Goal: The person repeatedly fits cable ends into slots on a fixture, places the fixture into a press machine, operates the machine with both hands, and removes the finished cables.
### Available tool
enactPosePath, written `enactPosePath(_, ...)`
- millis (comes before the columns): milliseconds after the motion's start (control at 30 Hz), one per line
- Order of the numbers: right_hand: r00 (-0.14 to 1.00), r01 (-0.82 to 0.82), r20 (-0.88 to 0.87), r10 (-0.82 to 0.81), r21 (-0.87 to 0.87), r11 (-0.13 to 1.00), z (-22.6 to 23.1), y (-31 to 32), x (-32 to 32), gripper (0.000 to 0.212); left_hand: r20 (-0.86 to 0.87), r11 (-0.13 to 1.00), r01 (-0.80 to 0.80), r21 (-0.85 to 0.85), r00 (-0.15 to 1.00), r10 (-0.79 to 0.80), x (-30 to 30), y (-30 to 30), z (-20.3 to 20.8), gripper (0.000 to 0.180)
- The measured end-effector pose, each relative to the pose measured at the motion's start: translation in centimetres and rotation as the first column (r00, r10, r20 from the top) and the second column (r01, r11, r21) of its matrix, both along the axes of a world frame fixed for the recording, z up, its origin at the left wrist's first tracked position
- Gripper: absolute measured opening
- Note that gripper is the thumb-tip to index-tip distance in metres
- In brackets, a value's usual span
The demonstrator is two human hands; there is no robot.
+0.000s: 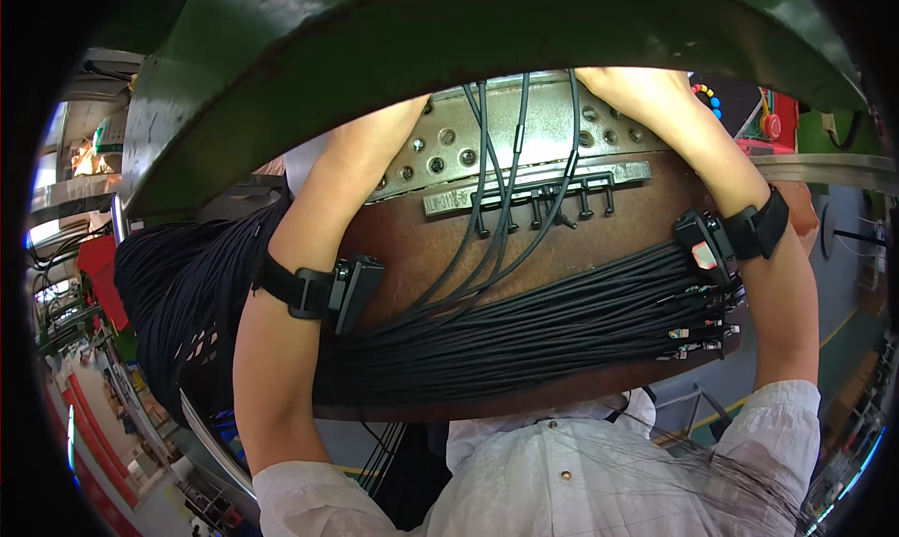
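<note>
Under the green machine hood (375, 31), both hands are hidden, reaching up over a board of black cables.

Across the brown board (421, 247) lies a thick bundle of black cables (524, 340), its connector ends (698, 336) fanned out at the right edge; a few loose strands (496, 209) run up to a slotted metal bar (524, 189) and a perforated steel plate (449, 148). The cables look limp, light singly and heavy together, likely best gripped by the stiff connector ends. Left forearm (309, 256) and right forearm (712, 162), each with a strapped black wrist device, vanish beneath the hood, so I cannot tell how the fingers sit.
</note>
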State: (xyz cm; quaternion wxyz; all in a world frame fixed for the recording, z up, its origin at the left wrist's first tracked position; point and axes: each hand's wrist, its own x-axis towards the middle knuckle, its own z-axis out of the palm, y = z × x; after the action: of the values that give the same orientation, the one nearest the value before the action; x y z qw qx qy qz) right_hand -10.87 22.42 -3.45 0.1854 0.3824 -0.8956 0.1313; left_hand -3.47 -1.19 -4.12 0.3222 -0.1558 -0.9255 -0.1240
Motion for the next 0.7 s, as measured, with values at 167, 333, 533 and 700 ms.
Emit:
enactPosePath(167,0.995,0.08,0.052,-0.087,0.127,0.989,0.1,0.0,-0.9,0.025,0.101,0.999,0.04,-0.013,0.994,-0.039,0.1,0.1,1.8,0.022)
enactPosePath(333,0.989,-0.085,0.111,0.095,-0.088,0.992,2.9,2.8,3.4,0.027,0.241,0.986,-0.098,-0.135,0.962,0.128,4.3,-0.2,4.4,0.039)
enactPosePath(533,0.879,0.474,0.336,-0.338,-0.534,0.7,-1.7,25.9,19.7,0.032,0.494,0.544,-0.199,0.815,-0.251,-0.832,26.1,1.0,6.0,0.048)
enactPosePath(700,0.579,0.638,0.728,-0.366,-0.126,0.759,-13.1,26.0,30.5,0.054,0.912,0.724,-0.631,0.277,0.41,0.008,37.5,2.4,-7.7,0.032)
